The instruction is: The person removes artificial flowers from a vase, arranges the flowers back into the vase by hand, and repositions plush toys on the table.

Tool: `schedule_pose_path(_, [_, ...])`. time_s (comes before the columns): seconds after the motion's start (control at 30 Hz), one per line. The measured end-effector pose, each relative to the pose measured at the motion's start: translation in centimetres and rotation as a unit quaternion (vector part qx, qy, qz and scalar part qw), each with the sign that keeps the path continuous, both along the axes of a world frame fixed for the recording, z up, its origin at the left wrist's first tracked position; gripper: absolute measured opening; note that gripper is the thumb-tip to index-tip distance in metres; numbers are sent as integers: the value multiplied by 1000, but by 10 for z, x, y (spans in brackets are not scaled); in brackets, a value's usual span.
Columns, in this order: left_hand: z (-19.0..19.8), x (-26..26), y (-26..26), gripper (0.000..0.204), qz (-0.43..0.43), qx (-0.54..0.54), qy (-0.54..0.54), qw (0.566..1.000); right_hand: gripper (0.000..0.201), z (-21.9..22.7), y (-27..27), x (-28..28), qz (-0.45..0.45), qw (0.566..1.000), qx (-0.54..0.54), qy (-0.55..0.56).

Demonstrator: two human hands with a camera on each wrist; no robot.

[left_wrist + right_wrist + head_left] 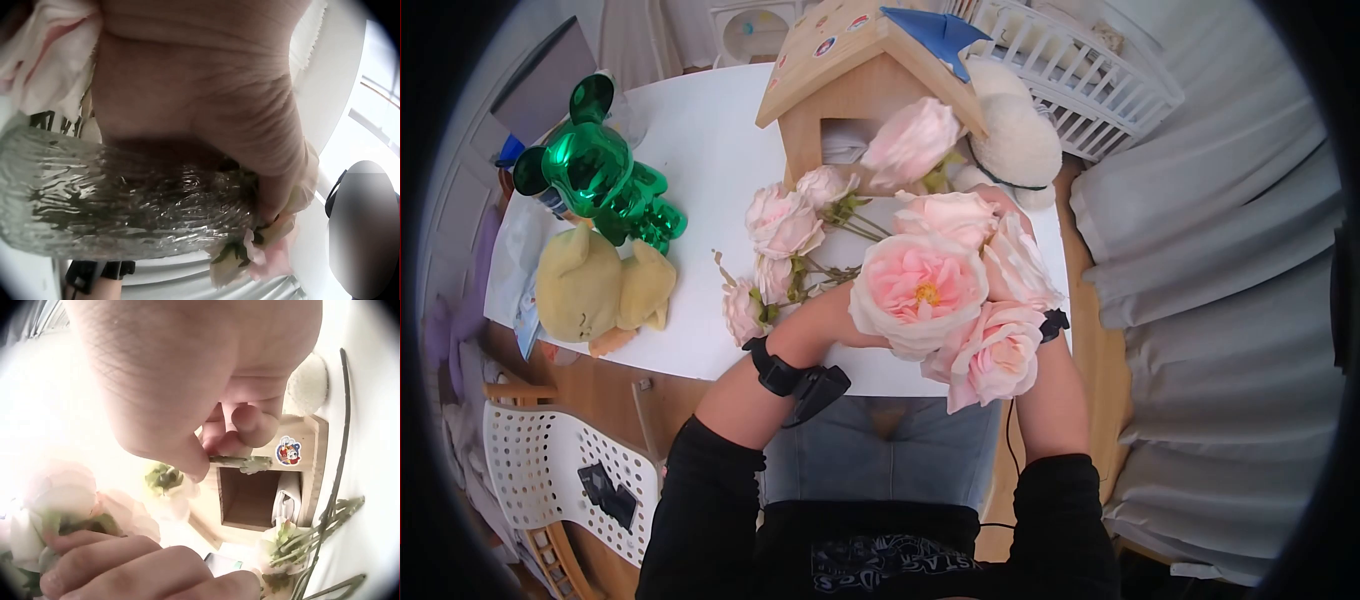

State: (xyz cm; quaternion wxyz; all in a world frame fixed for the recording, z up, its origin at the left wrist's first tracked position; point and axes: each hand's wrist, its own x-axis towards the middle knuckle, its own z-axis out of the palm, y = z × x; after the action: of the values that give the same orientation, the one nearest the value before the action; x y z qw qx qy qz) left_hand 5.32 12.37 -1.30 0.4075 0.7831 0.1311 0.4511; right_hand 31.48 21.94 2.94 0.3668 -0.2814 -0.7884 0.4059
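Observation:
In the left wrist view, my left hand [200, 94] grips a ribbed clear glass vase [125, 200] with the thumb round its side. Pink roses [925, 290] cover that hand in the head view. My right hand [200, 369] pinches a short green stem [240, 462] between thumb and fingertips; which bloom it belongs to cannot be told. In the head view, only part of the right hand [1005, 207] shows behind the roses. Several loose pink roses [783, 222] with green stems lie on the white table [710, 130] to the left.
A wooden toy house [800, 140] with a blue piece on its roof [935, 38] stands at the back, beside a white plush toy [1012, 135]. At left are a shiny green bear figure [590, 165] and a yellow plush [585, 280]. A white chair [540, 470] is lower left.

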Motion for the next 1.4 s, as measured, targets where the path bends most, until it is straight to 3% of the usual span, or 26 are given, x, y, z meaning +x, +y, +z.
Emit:
schedule_pose_path(0.07, [2,2,0,47,-2,-2,-1,1000,25,10,-16,-10,-87,990,-39,108])
schedule_pose_path(0.1, [2,3,-1,48,-2,-9,-1,1000,25,9,-15,-6,-90,990,-37,105])
schedule_pose_path(0.23, [17,6,-4,45,3,6,-5,1000,20,27,-25,16,-173,937,-16,304])
schedule_pose_path(0.27, [16,7,-4,49,14,28,-7,999,19,37,-31,27,-141,925,0,352])
schedule_pose_path(0.33, [14,9,-2,53,25,49,-13,998,18,53,-60,44,-199,885,77,414])
schedule_pose_path(0.43, [9,12,-5,54,26,46,-8,999,33,92,-129,62,-136,895,182,383])
schedule_pose_path(0.5, [9,14,-4,54,20,59,-47,997,49,111,-167,37,5,891,212,401])
schedule_pose_path(0.57, [11,18,-5,53,22,54,-44,997,62,125,-173,33,218,911,164,310])
schedule_pose_path(0.67, [8,20,-8,52,15,1,-30,999,55,116,-194,-6,148,938,157,271])
schedule_pose_path(0.7, [8,21,-9,52,1,-47,-21,999,53,117,-192,-18,90,952,229,182])
schedule_pose_path(0.73, [9,20,-9,52,2,-45,-22,999,51,119,-188,-26,30,950,298,91])
schedule_pose_path(0.77, [11,20,-8,52,9,-18,-26,999,51,118,-185,-28,32,949,300,90])
schedule_pose_path(0.83, [24,19,-9,51,18,7,-35,999,42,112,-177,-29,-63,939,337,10])
schedule_pose_path(0.9, [51,14,-15,51,35,-190,167,967,40,105,-173,-25,-77,945,316,24])
schedule_pose_path(0.93, [44,16,-15,51,35,-192,165,967,37,104,-172,-24,-93,950,296,42])
schedule_pose_path(1.0, [24,21,-11,51,-11,-130,-13,991,34,103,-174,-26,-111,954,275,46])
schedule_pose_path(1.07, [34,22,-12,52,-11,-131,-8,991,30,99,-169,-24,-127,958,215,142])
schedule_pose_path(1.13, [34,23,-12,53,-11,-136,0,991,29,103,-168,-19,-142,958,213,132])
schedule_pose_path(1.3, [9,21,-7,52,46,7,-5,999,41,112,-173,-20,-228,958,156,-73])
schedule_pose_path(1.33, [8,21,-7,52,46,7,-5,999,45,109,-174,-21,-257,947,141,-128])
schedule_pose_path(1.4, [5,20,-5,51,16,-22,-39,999,49,108,-172,-29,-256,940,182,-132])
